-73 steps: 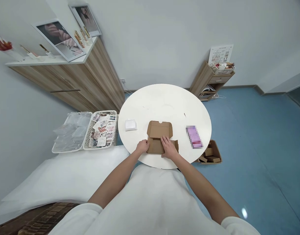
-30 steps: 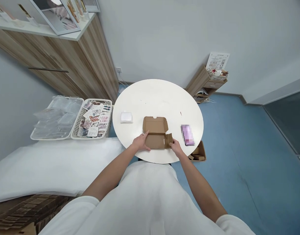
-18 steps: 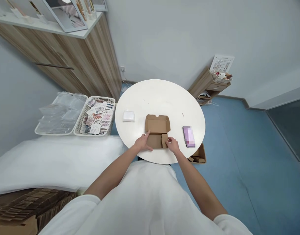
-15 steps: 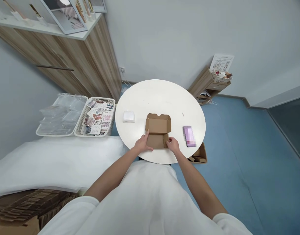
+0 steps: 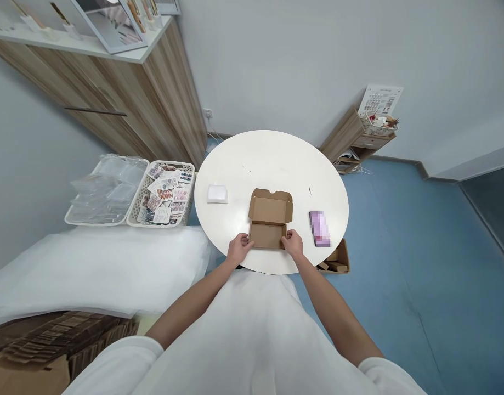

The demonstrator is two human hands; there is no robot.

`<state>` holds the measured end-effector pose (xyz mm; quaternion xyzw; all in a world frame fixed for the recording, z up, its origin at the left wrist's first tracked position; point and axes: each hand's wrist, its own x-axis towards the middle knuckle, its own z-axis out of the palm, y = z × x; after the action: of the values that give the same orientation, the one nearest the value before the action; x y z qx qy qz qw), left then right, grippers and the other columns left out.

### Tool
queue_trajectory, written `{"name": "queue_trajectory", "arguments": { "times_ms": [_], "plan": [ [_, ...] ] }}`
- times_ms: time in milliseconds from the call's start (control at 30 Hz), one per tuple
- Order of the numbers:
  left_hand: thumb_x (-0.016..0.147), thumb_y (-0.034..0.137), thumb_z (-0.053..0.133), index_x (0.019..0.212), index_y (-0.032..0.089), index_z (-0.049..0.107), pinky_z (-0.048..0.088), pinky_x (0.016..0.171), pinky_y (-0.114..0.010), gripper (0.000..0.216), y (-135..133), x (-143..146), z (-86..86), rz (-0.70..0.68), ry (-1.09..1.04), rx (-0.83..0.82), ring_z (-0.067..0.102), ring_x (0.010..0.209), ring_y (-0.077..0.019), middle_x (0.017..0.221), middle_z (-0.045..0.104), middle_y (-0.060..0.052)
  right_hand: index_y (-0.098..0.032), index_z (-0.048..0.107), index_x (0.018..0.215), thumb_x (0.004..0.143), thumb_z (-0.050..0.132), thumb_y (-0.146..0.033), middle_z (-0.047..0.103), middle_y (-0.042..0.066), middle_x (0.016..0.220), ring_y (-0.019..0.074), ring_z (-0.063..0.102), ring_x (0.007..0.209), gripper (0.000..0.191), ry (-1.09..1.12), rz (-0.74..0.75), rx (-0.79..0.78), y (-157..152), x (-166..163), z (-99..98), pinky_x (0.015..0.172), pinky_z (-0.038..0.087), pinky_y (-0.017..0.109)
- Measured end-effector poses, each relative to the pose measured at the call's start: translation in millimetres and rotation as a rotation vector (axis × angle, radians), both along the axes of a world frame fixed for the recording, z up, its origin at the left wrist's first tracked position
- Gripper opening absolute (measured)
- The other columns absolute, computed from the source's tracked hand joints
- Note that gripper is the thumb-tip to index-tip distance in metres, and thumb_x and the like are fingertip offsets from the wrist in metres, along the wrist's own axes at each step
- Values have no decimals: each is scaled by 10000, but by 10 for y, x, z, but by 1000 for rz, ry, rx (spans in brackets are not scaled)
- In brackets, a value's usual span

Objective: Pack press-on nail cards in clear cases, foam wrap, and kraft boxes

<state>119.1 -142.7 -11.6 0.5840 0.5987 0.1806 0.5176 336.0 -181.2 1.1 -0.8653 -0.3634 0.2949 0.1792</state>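
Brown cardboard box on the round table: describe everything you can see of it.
The brown cardboard box looks plain and unprinted, with a shallow rectangular body and a hinged lid. The lid is open, tipped away from the person, with side flaps and a notched far edge. The body sits flat near the front of the white table. The left hand touches its near left corner; the right hand grasps its right wall.

The left forearm (image 5: 196,300) points between one and two o'clock, the right forearm (image 5: 328,307) toward eleven; left hand (image 5: 238,249) and right hand (image 5: 293,244) curl, facing each other.
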Motion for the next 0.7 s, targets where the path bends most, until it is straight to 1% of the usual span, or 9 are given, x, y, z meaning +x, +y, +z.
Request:
{"name": "queue_trajectory", "arguments": {
  "times_ms": [67, 167, 233, 367, 433, 567, 700],
  "plan": [
    [704, 310, 608, 962, 184, 538, 485, 760, -278, 296, 1, 63, 13, -1, -23, 2, 611, 788, -142, 912, 636, -37, -215, 492, 750, 640, 475, -212, 572, -18, 676, 139, 526, 615, 111, -20, 3, -6, 4, 53, -3, 557, 373, 245],
    [720, 298, 593, 951, 187, 551, 484, 775, -294, 260, 13, 180, 40, -9, -40, -7, 612, 812, -152, 919, 646, -36, -211, 512, 800, 659, 470, -237, 589, -6, 706, 148, 542, 646, 149, -19, -6, -1, 24, 147, 1, 570, 384, 249],
    [743, 281, 567, 981, 183, 548, 477, 794, -308, 258, 19, 256, 43, -2, -47, 3, 604, 862, -162, 962, 639, -48, -202, 522, 880, 679, 473, -283, 607, 11, 763, 157, 560, 700, 222, 19, -8, 20, 36, 204, 13, 602, 403, 255],
    [774, 271, 524, 1066, 175, 521, 464, 815, -320, 308, -9, 343, 12, 35, -25, 63, 556, 991, -183, 1080, 589, -74, -176, 479, 1090, 704, 477, -432, 607, 62, 947, 182, 575, 839, 464, 123, -1, 56, -15, 269, 42, 692, 433, 277],
    [784, 285, 505, 1093, 174, 512, 465, 808, -319, 329, -36, 351, 1, 78, 21, 80, 549, 993, -183, 1092, 577, -81, -167, 464, 1140, 740, 422, -466, 592, 85, 1019, 193, 570, 894, 501, 179, 12, 75, -81, 279, 38, 736, 436, 291],
    [807, 288, 458, 1101, 170, 517, 465, 800, -313, 322, -83, 356, 12, 128, 68, 56, 568, 928, -170, 1057, 591, -82, -168, 453, 1186, 812, 279, -400, 570, 89, 1107, 199, 552, 960, 473, 281, 90, 124, -194, 292, -44, 779, 438, 313],
    [810, 260, 448, 1082, 169, 532, 450, 832, -295, 299, -75, 419, 32, 143, 59, 49, 569, 928, -153, 1064, 598, -69, -166, 397, 1250, 822, 254, -348, 594, 81, 1051, 201, 577, 853, 487, 332, 126, 129, -164, 325, -155, 736, 452, 340]
  ]
}}
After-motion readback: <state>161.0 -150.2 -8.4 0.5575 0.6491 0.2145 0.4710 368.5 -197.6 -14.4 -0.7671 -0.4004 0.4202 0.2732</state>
